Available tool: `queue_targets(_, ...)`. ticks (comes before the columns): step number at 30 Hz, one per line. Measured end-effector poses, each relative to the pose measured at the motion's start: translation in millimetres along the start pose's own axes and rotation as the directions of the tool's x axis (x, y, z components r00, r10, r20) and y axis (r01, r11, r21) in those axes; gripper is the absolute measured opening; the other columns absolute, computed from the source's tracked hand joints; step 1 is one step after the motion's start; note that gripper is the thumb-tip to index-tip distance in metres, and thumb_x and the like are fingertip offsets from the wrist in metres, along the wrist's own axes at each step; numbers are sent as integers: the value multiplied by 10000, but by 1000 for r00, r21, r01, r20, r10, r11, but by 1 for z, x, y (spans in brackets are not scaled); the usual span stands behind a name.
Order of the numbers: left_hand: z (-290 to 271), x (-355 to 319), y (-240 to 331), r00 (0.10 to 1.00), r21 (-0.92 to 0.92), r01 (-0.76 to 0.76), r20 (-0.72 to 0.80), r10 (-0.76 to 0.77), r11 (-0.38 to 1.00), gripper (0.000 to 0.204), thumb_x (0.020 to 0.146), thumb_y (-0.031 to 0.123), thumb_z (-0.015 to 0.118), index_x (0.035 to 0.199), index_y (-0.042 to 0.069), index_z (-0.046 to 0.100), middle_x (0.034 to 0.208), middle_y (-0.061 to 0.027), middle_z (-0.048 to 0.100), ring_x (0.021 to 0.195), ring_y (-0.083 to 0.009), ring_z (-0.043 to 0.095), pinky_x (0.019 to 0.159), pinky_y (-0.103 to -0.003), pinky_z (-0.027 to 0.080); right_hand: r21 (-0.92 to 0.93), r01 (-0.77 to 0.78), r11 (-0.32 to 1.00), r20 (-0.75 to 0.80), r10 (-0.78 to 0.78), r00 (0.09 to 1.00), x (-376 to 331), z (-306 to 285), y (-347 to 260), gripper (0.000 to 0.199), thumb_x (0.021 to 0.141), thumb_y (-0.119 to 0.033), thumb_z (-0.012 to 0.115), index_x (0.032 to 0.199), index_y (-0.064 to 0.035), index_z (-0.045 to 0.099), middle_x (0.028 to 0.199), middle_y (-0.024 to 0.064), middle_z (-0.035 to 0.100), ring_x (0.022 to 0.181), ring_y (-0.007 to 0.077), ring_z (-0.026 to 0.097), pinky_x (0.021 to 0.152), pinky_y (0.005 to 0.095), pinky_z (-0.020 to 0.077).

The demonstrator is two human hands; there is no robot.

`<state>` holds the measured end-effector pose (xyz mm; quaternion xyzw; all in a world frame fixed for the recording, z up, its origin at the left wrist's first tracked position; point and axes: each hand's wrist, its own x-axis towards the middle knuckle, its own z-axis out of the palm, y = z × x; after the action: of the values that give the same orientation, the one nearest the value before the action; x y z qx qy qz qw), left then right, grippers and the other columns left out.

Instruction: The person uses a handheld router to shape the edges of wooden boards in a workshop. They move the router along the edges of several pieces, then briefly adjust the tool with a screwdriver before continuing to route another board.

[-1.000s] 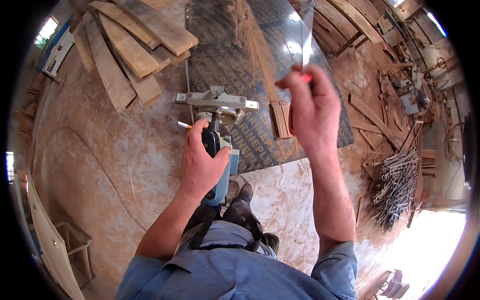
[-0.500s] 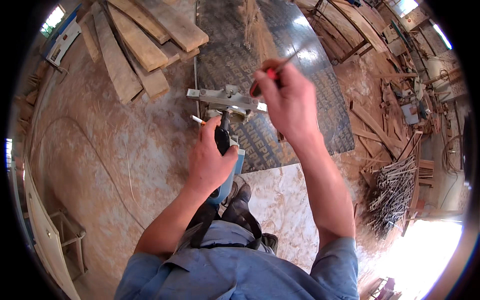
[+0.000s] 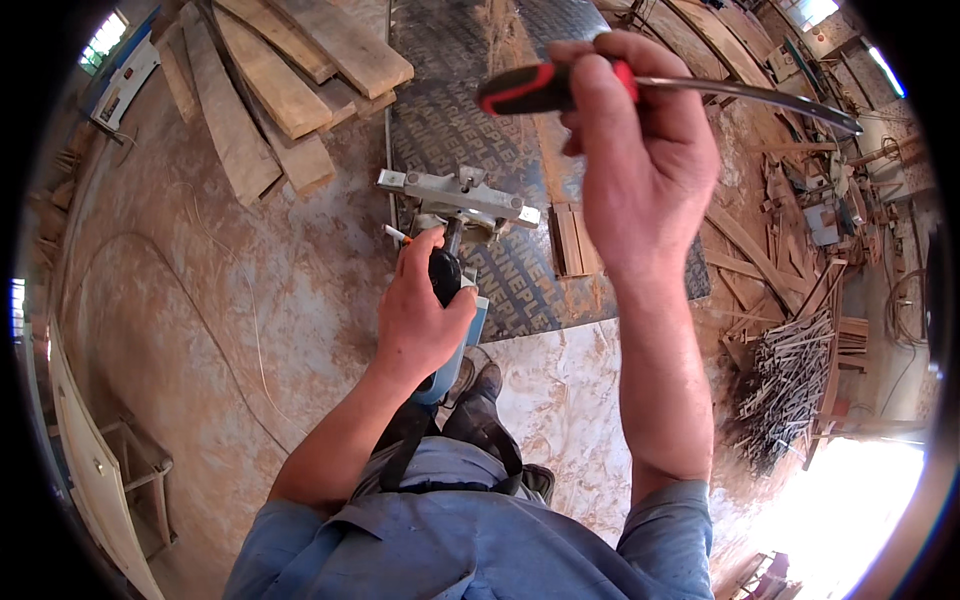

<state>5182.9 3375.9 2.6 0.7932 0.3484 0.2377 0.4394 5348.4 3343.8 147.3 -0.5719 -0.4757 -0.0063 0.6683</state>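
My right hand [image 3: 645,170] is raised over the dark printed board [image 3: 520,290], fingers closed around a screwdriver [image 3: 530,90] with a black and red handle. Its long metal shaft points to the right. Lower and to the left, my left hand [image 3: 412,328] grips the black handle of a blue power tool [image 3: 474,325]; the tool's exact kind I cannot make out. A cigarette [image 3: 394,234] sticks out between the same hand's fingers. At the tool's far end sits a silver metal crosspiece [image 3: 500,205], above the board's left edge. My palm hides part of the tool body.
Short wood strips [image 3: 572,240] lie on the board beside sawdust [image 3: 510,40]. Thick planks [image 3: 235,110] are stacked at the far left. A heap of thin offcuts [image 3: 785,390] is on the right. A cable [image 3: 185,290] runs across the dusty floor at left.
My right hand has lifted away from the metal crosspiece, up and to the right, with the screwdriver turned sideways. The wood strips now show. My left hand stays nearly still on the tool.
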Motion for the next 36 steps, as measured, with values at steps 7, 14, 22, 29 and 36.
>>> queue_targets(7,10,7,-5,997,54,-77,2,77,996,642,758,144,685,1335,56,417,1248,-174,535,1156,-375,540,986,-452,430,-403,-52,914,387,222,895,-9,39,53,134,915,-119,637,985,-6,617,774,98,670,734,209,659,615,327,509)
queue_targets(14,14,10,-12,999,27,-40,6,40,999,637,766,138,678,1338,58,410,1250,-163,535,1164,-380,537,979,-451,440,-337,-110,935,343,231,910,-23,37,81,180,892,-162,670,970,-11,611,757,144,649,686,284,635,610,360,506)
queue_targets(22,10,7,-10,1000,14,-17,14,17,1000,644,779,143,682,1356,78,401,1265,-166,535,1164,-367,547,987,-438,436,-273,-75,959,321,164,933,-24,32,72,194,867,-162,694,978,-23,617,738,137,619,647,300,615,621,373,507)
queue_targets(29,6,7,-8,1000,1,1,10,-1,1000,639,779,131,689,1351,70,409,1260,-148,545,1149,-355,554,990,-422,429,-108,33,994,-46,-38,998,-20,-8,22,148,958,-68,577,1088,-23,630,896,48,712,690,52,572,595,197,464)
queue_targets(36,13,10,-12,995,-16,-92,-31,91,996,644,764,109,699,1340,85,412,1212,-170,546,1123,-383,557,919,-456,468,-192,-218,957,-60,210,976,-41,-21,48,115,946,-86,614,1033,-12,613,799,45,687,703,81,606,625,218,472)
